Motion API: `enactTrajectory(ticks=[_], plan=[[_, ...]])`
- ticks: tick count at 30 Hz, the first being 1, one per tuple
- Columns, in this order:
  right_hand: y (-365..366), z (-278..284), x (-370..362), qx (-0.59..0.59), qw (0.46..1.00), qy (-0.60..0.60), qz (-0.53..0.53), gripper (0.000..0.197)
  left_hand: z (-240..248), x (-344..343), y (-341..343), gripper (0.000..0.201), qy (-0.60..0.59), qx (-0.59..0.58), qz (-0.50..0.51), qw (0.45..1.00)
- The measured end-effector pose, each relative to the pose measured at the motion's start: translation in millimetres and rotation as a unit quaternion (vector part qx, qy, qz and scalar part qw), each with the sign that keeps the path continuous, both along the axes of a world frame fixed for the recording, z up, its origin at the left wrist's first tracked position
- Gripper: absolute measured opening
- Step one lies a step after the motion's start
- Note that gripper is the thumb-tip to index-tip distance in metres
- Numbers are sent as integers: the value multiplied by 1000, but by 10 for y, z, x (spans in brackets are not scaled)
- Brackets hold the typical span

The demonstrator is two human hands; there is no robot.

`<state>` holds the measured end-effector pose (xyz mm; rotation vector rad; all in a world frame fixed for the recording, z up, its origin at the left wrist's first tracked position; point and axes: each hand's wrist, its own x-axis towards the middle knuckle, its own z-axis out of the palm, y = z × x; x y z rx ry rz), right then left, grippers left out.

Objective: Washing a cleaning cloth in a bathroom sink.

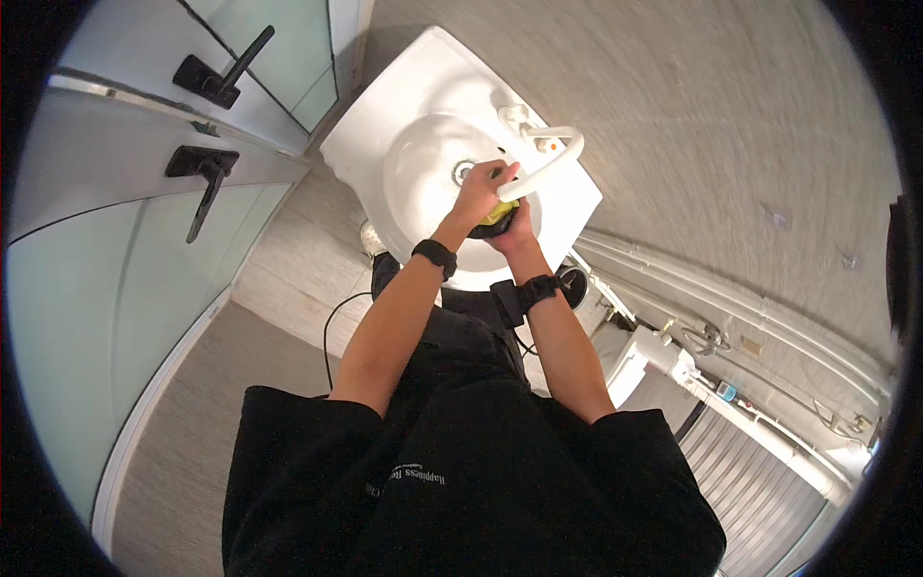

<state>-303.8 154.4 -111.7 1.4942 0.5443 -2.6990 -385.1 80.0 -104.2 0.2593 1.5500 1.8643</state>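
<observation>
The right hand (pixel 520 234) supported a black-and-yellow object (pixel 496 220) near the faucet (pixel 546 179), apparently for stability; left hand (pixel 475 196) closure was indeterminable.

Doors, wall and pipework were seen around the edges of the room.
At ten o'clock, a black lever handle (pixel 209 167) was mounted on a pale door (pixel 87 308) with a greenish panel, while a second black handle (pixel 217 83) was set on another pale door (pixel 135 43) between ten and eleven. Grey flooring (pixel 212 423) was exposed at eight o'clock. The streaked grey-beige wall (pixel 731 115) was spread broadly around two o'clock, and white pipes (pixel 769 325) were run along it at three. Toward four o'clock, a small blue device (pixel 726 391) was placed near a ribbed grey panel (pixel 760 490).
</observation>
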Motion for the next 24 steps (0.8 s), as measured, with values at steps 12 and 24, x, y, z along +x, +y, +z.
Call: enactTrajectory(ticks=[12,24], plan=[[219,-598,160,119,987,-71,81,58,-21,93,-112,40,219,42,9,975],[17,-311,-88,70,997,-24,-4,61,-178,89,-44,20,128,-74,94,985]])
